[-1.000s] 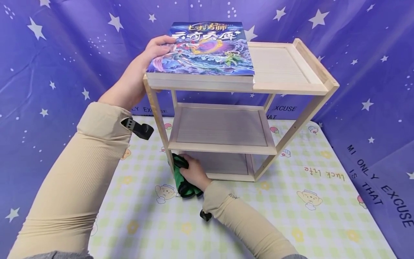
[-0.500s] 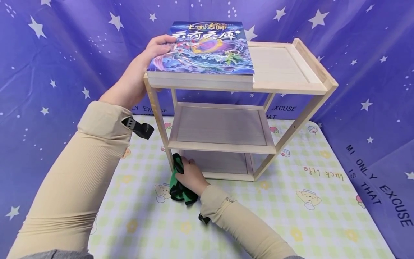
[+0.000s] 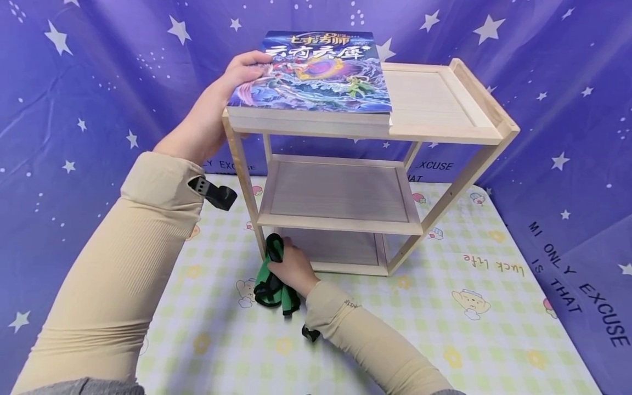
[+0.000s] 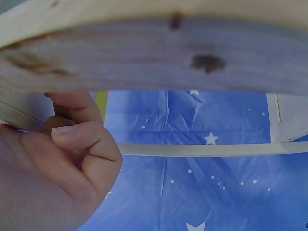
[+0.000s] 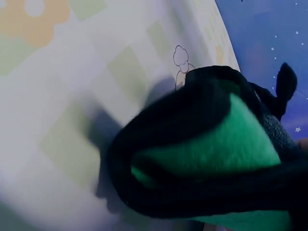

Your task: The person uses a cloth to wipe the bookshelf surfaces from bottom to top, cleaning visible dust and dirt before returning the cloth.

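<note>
In the head view a wooden three-tier shelf rack (image 3: 340,224) stands upright. My left hand (image 3: 209,107) grips the left end of its top tier, fingers over the edge beside a thick illustrated book (image 3: 316,82). From the left wrist view, that hand's curled fingers (image 4: 79,137) show below the wooden end board (image 4: 144,57). My right hand (image 3: 296,271) holds a bunched green cloth with black edging (image 3: 289,302) at the rack's front left leg, low by the bottom tier. Close up, folds of the cloth fill much of the right wrist view and mostly hide the hand.
A checked tablecloth (image 3: 375,334) with cartoon prints lies under the rack. Purple curtain fabric with white stars (image 3: 563,109) hangs behind and on both sides. The middle tier's panel (image 3: 336,192) is bare, and so is the visible part of the bottom tier (image 3: 340,249).
My right hand has drawn the green cloth a little left and toward me, partly out past the rack's front left leg. My left hand keeps its grip on the top tier.
</note>
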Tool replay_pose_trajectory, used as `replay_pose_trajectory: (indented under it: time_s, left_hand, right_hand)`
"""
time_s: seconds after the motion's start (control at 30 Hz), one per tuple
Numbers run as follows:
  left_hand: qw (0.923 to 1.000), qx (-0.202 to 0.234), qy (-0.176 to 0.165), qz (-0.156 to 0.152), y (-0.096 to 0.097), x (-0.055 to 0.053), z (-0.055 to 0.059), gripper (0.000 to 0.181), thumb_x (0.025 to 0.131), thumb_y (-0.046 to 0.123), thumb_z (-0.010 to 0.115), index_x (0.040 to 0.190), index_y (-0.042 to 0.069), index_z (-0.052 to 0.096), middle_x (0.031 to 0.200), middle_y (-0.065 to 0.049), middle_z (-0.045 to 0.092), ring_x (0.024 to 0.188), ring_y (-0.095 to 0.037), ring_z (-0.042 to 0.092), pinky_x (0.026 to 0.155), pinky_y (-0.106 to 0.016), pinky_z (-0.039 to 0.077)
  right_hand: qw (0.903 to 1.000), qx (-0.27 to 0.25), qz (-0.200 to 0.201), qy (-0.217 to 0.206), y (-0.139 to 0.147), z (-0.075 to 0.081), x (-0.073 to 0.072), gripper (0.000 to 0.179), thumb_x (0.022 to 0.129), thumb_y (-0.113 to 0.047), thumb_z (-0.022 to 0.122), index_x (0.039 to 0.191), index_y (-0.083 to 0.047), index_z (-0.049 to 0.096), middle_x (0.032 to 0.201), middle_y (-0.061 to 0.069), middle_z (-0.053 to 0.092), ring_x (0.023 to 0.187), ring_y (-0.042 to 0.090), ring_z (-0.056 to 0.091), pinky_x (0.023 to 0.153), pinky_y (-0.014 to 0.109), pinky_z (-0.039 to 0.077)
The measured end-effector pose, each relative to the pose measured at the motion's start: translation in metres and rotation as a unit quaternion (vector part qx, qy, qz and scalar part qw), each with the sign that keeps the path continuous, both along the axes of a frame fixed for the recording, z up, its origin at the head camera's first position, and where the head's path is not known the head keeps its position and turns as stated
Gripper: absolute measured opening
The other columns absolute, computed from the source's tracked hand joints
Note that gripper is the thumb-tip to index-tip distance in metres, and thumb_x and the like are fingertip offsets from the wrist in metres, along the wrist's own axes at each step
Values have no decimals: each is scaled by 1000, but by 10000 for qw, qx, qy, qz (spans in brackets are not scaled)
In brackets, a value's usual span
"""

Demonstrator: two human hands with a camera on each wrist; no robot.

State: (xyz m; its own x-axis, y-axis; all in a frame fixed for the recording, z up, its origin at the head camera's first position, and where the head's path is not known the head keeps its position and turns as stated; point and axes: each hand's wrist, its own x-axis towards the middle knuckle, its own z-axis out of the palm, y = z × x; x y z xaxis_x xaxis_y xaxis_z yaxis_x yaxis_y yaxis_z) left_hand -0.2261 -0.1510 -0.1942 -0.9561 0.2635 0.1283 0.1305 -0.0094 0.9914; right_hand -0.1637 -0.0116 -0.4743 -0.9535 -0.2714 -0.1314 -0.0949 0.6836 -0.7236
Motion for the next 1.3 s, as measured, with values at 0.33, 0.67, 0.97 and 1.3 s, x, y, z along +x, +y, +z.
replay_pose_trajectory:
  time_s: [0.33,0.67,0.97,1.3]
  left_hand:
    - [9999,-11,-76,73,1,1,1,33,100,36,44,133,35,50,153,7,28,132,-23,38,104,-39,31]
    - [10000,80,46,13,1,1,0,33,100,35,45,133,33,50,151,4,31,130,-23,41,102,-34,33]
    - [10000,48,-21,45,1,-1,-1,33,100,35,45,132,35,50,151,5,30,129,-24,41,100,-37,33]
    - [10000,-82,30,47,1,1,0,34,100,36,43,133,35,49,151,6,32,131,-24,40,102,-39,32]
  right_hand:
    - [9879,-1194,-552,-826,1,-8,1,75,83,-21,67,142,6,31,127,28,57,113,34,58,95,44,50]
    - [8974,-3473,-1607,-2196,-6,-11,14,77,80,-10,69,141,0,25,142,24,34,119,29,44,98,34,42]
    - [8096,-4812,-2120,-2609,-14,0,19,65,80,4,64,131,-4,24,114,13,43,85,15,56,69,20,52]
    - [7759,-5399,-2222,-2391,-19,24,20,57,79,8,63,125,-4,31,105,10,50,80,14,60,70,21,55]
